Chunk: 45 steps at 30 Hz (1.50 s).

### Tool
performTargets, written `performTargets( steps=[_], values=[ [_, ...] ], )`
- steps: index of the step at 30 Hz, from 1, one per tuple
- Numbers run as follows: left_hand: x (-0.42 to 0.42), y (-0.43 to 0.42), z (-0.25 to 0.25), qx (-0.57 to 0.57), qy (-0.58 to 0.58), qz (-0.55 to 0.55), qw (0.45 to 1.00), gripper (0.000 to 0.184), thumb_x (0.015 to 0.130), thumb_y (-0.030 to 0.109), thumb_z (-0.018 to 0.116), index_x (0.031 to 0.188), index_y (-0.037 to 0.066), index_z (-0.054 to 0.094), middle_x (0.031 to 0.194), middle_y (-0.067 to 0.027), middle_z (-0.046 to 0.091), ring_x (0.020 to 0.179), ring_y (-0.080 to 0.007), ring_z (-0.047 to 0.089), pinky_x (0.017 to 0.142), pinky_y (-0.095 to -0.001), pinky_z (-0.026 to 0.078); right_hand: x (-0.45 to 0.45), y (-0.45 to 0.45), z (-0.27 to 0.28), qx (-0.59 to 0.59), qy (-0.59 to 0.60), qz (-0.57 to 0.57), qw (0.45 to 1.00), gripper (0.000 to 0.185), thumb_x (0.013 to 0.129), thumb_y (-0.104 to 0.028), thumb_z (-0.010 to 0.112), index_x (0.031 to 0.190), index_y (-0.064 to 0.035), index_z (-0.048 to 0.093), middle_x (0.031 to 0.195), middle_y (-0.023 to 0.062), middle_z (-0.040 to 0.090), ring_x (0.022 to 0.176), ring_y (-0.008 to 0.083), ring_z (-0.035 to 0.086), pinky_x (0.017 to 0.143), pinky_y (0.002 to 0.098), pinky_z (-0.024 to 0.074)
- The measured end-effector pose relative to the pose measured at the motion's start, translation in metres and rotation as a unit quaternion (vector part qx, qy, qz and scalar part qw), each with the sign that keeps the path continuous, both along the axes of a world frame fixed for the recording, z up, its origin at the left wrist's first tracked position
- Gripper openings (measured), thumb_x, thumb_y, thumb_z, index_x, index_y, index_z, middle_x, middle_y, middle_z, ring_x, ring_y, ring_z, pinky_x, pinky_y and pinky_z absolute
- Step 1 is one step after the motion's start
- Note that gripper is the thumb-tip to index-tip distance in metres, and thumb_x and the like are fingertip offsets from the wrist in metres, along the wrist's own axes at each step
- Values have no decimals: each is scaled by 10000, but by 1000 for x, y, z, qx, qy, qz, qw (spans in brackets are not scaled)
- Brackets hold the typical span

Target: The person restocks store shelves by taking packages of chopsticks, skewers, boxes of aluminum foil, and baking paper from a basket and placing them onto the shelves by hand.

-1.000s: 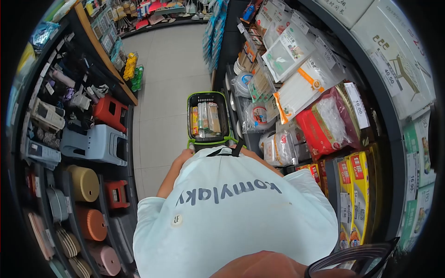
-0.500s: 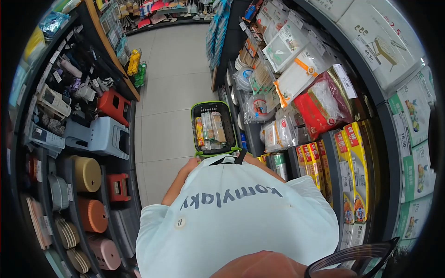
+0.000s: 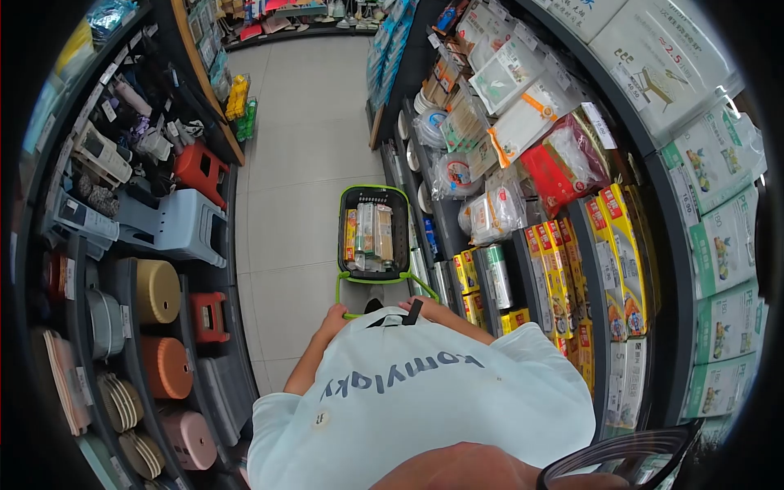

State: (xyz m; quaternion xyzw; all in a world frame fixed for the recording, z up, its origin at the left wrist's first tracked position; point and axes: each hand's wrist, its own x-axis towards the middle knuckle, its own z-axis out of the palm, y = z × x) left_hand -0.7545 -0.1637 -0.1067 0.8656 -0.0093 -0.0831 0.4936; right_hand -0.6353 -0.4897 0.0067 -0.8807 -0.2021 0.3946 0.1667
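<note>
A black basket (image 3: 346, 237) with a green rim and green handles hangs in front of my body over the floor. Inside it lie several boxed rolls (image 3: 364, 232), one of them yellow. My left hand (image 3: 336, 317) is closed on the green handle at the basket's near left side. My right hand (image 3: 420, 309) is by the right end of the handle, beside a black strap (image 3: 415, 312). The shirt partly covers it, and its fingers look curled round the handle.
Shelves on the left hold a grey-blue stool (image 3: 189, 230), a red stool (image 3: 201, 174) and round stools. On the right hang bagged goods above yellow boxes (image 3: 614, 245). Tiled floor (image 3: 302, 114) runs ahead between the shelves. A shoe tip (image 3: 373, 305) shows below the basket.
The shelves have shifted back past my body, and more yellow boxes show at the right. The basket sits slightly lower and farther from the shirt, with more of its handle visible.
</note>
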Motion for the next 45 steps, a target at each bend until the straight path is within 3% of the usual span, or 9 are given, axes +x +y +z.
performTargets(
  steps=[2,9,11,20,23,28,34,42,45],
  values=[
    [-27,4,22,18,23,1,1000,454,753,440,776,862,20,641,994,-177,598,1043,-376,561,872,-466,473,-31,10,13,1,13,-3,1000,619,1000,-561,408,917,-19,696,889,222,686,934,400,661,811,471,503],
    [-98,5,57,28,23,58,998,473,763,425,795,978,44,616,1088,-162,583,1162,-362,508,957,-469,447,-97,23,-6,-8,-5,-20,1000,592,972,-556,432,958,-40,722,975,234,699,966,432,652,841,509,501],
    [-109,9,50,31,28,65,997,476,762,429,797,972,43,613,1082,-161,588,1158,-366,507,961,-471,442,-107,35,19,-15,-1,-30,999,582,975,-535,436,970,-28,721,972,236,700,965,437,651,842,510,503],
    [-134,26,42,42,95,15,994,467,715,443,841,888,57,644,1014,-166,610,1064,-366,535,942,-446,439,-152,10,-63,74,27,13,997,554,970,-520,474,975,-22,716,958,238,700,953,437,653,830,500,505],
    [-143,19,24,49,96,0,994,452,701,444,851,833,59,654,988,-164,621,1043,-363,540,935,-442,437,-167,-5,-51,109,34,16,993,513,965,-490,516,931,-15,707,922,239,696,931,443,652,800,504,506],
    [-169,-17,24,84,106,-18,991,467,703,472,840,829,57,667,1004,-169,626,1050,-363,537,939,-447,430,-193,-43,-39,131,-7,60,990,397,902,-400,614,1043,-33,667,971,231,693,949,433,651,779,504,508],
    [-221,-102,8,129,176,-32,975,463,741,490,793,931,77,704,1138,-158,611,1228,-353,458,1036,-459,407,-244,-116,-46,45,-66,99,992,315,896,-312,576,1057,-48,633,993,235,685,979,423,652,817,522,502],
    [-328,-198,-44,101,158,-51,981,377,779,481,742,992,171,714,1245,-65,601,1334,-319,395,1039,-548,404,-332,-206,-53,-10,-100,38,994,445,933,-466,524,969,-56,694,962,211,705,958,410,665,855,505,508],
    [-361,-222,12,122,184,-29,975,386,772,484,742,988,165,716,1210,-50,625,1333,-299,402,1014,-559,411,-369,-225,-54,-11,-86,31,996,478,943,-494,502,963,-59,700,946,204,707,954,413,662,854,514,502]
  ],
)
